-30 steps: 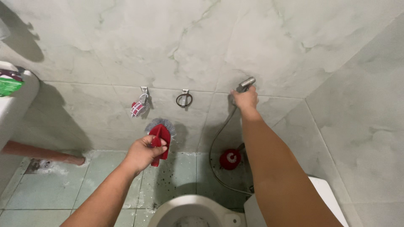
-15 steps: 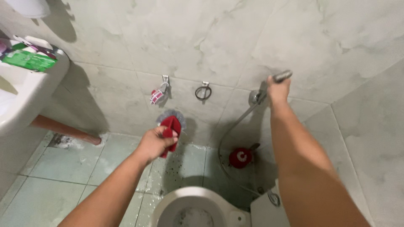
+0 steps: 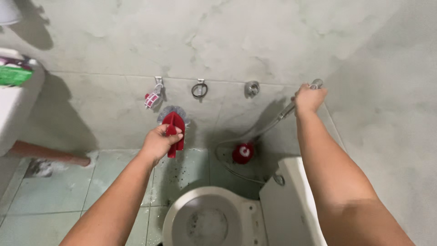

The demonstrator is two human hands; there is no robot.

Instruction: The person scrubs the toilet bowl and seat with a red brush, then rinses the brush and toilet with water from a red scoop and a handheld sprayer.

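My left hand point(image 3: 160, 142) grips the red handle of a scrub brush point(image 3: 174, 125) with grey-white bristles, held up in front of the tiled wall. My right hand point(image 3: 309, 98) is closed around a metal spray nozzle point(image 3: 315, 84) whose hose point(image 3: 236, 139) trails down and left toward the floor. The nozzle is away from its round wall holder point(image 3: 251, 87). Below my arms is a white toilet bowl point(image 3: 182, 214) with its tank point(image 3: 291, 200) at the right.
Two wall hooks hold a small red-and-white item point(image 3: 151, 99) and a dark ring point(image 3: 199, 89). A red round valve knob point(image 3: 243, 153) sits near the floor. A white sink point(image 3: 18, 105) with a green packet juts in at left, a brown pipe point(image 3: 45, 154) below it.
My right hand has pulled the spray nozzle off the wall holder and moved it right, stretching the hose. The left hand keeps the brush raised. The view shifted.
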